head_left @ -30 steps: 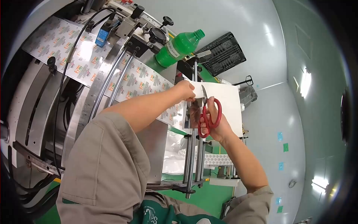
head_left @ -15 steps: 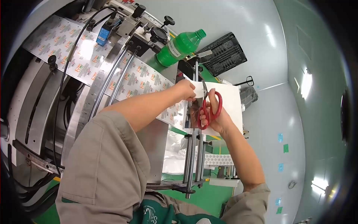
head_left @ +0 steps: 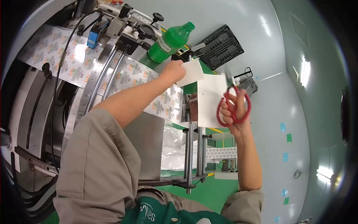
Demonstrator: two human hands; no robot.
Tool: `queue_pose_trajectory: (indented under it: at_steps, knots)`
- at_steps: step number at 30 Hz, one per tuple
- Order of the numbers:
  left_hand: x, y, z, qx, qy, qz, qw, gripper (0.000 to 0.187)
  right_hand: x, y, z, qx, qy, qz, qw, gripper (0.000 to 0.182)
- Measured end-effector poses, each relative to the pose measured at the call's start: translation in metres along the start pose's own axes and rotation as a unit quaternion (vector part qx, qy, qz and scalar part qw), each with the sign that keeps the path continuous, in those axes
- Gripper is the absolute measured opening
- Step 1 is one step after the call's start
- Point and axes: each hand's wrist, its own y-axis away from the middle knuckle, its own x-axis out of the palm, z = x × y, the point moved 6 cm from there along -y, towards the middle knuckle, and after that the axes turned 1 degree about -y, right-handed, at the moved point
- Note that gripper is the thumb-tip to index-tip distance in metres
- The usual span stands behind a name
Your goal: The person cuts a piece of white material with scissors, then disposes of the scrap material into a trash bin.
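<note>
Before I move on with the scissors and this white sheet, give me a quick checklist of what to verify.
1. Right hand grips the red scissors through the handles: ok.
2. Scissor blades away from the left hand: ok, apart.
3. Left hand pinches the small white piece: ok.
4. Small piece free of the larger white sheet: cannot tell, their edges meet by the post.
5. Green bottle steady on the machine: cannot tell, it lies tilted.
6. Printed film flat over the rollers: ok.
</note>
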Motion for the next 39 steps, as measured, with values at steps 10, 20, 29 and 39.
queue_pose_trajectory:
  at_steps: [10,20,29,39]
  knots:
    - [0.052,0.060,-0.033,0.218,-0.157,0.056,0.962,0.039,-0.092,0.094,-0.053,-0.086,-0.184,-0.096,0.974,0.058]
    - [0.076,0.074,-0.036,0.176,-0.378,0.233,0.878,0.053,-0.103,0.099,-0.113,-0.181,-0.179,-0.141,0.957,0.033]
    - [0.074,0.044,-0.035,0.159,-0.256,0.122,0.946,0.026,-0.082,0.062,-0.112,-0.189,-0.295,-0.152,0.924,0.028]
    - [0.067,0.048,-0.039,0.276,-0.219,0.063,0.934,0.019,-0.059,0.049,-0.128,-0.229,-0.205,-0.186,0.933,0.035]
